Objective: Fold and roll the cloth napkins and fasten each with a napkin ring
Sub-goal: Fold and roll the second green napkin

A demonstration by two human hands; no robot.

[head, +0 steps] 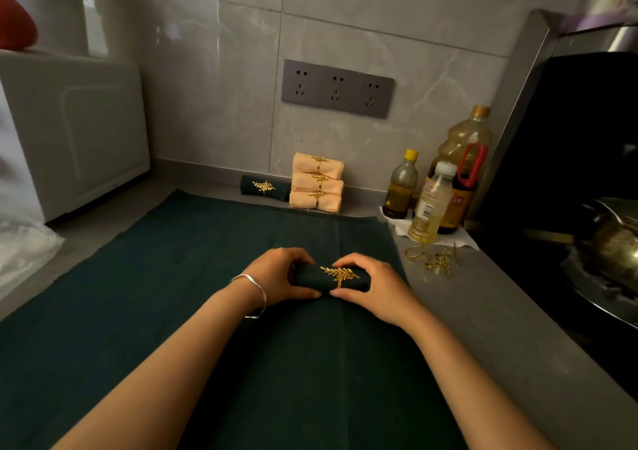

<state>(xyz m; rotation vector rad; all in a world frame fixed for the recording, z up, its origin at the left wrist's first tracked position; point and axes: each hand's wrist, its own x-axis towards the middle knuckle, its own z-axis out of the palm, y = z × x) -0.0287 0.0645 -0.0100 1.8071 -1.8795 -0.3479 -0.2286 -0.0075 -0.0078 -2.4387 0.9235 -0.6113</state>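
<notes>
Both hands are seating a gold leaf napkin ring [340, 274] on a rolled green napkin [329, 278].

Left hand [281, 275] and right hand [371, 289] are curling fingers around the roll, resting on the flat green cloth [207, 294]; next, probably setting it beside the finished rolls [317, 182].

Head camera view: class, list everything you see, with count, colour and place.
Dark green rolled cloth napkin: one, ringed in gold, held centre.
Dark green flat cloth: one, spread on countertop.
Finished dark green roll: one, by tiled wall.
Finished peach rolls: three, stacked beside it.
Loose gold metal napkin rings: several, countertop right.
Plastic oil bottles: three, yellowish, right of cloth.
Grey socket panel: one, on wall.
Left-hand grip: holds roll's left end; silver bangle at wrist.
Right-hand grip: holds roll's right end.
</notes>
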